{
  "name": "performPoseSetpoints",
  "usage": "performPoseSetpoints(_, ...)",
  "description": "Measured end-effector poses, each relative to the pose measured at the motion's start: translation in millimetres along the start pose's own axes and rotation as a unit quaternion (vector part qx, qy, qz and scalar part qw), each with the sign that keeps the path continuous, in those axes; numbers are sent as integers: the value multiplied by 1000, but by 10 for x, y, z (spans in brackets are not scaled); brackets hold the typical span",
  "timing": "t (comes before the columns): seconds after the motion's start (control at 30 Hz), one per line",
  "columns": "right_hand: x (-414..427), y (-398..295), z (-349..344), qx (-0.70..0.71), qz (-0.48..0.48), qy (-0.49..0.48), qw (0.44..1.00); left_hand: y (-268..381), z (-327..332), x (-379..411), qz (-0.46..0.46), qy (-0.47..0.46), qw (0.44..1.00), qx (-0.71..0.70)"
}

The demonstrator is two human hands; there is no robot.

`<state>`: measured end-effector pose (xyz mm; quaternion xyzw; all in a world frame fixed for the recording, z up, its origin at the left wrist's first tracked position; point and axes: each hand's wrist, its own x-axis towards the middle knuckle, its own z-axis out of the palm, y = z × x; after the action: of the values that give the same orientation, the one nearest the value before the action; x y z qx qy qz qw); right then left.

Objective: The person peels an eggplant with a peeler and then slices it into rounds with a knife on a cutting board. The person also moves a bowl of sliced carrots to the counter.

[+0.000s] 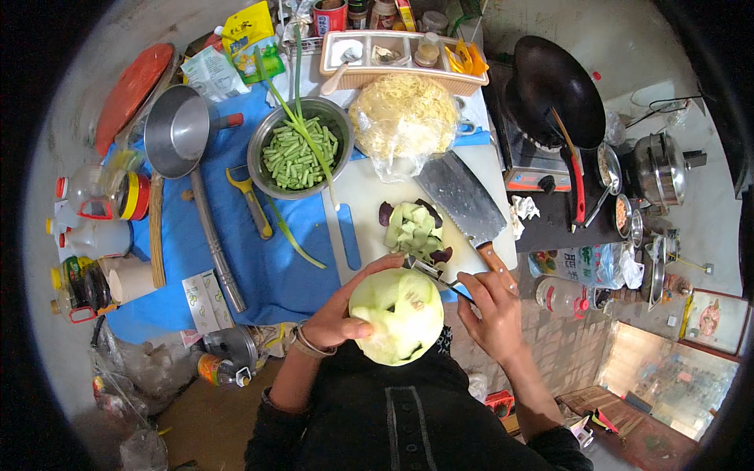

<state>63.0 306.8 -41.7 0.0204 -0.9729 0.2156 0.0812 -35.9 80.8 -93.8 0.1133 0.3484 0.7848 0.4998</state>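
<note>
My left hand (333, 321) cradles a large round eggplant (396, 318), mostly peeled to pale green flesh with a few small dark patches. In my right hand (492, 312) is a peeler (425, 268), its metal head close to the eggplant's upper edge. Just beyond lies a pile of peelings (412, 229), pale green with dark purple skin showing, on a white cutting board (368, 191). A cleaver (462, 197) with a wooden handle rests on the board's right side, its handle end near my right fingers.
A metal bowl (254, 159) holds cut green beans, with scallions across it. Noodles in a plastic bag (406, 123) touch the board's far side. A ladle (213, 235) and a yellow-handled peeler (252, 203) lie on blue cloth. At right, a wok (554, 88) sits on a gas stove (539, 176).
</note>
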Motion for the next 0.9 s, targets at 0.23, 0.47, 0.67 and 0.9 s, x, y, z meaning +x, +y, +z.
performPoseSetpoints(0.23,50,295,5,-3,-22,0,1000,-81,37,118,-42,45,998,32)
performPoseSetpoints(0.47,149,480,33,8,-42,-30,999,-195,50,188,-33,83,996,4)
performPoseSetpoints(0.67,340,626,-93,-36,-111,-88,989,-183,66,229,-12,71,997,-41)
performPoseSetpoints(0.9,587,676,-135,-44,-183,-89,978,-87,141,281,5,109,989,-95)
